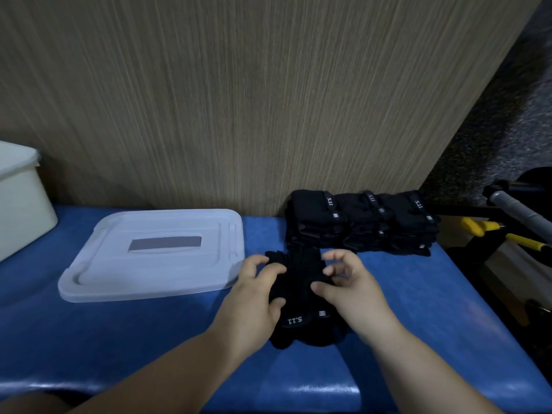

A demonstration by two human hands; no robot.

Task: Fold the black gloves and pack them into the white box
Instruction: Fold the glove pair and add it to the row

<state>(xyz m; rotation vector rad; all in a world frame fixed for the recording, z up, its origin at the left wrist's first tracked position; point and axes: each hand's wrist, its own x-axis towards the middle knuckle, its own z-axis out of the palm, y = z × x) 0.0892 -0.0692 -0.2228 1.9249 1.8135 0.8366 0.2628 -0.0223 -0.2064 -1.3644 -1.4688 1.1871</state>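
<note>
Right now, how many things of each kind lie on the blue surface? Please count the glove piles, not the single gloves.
White box: 1
Clear lid: 1
Piles of folded black gloves: 3
Black glove bundle being folded: 1
Total: 6
</note>
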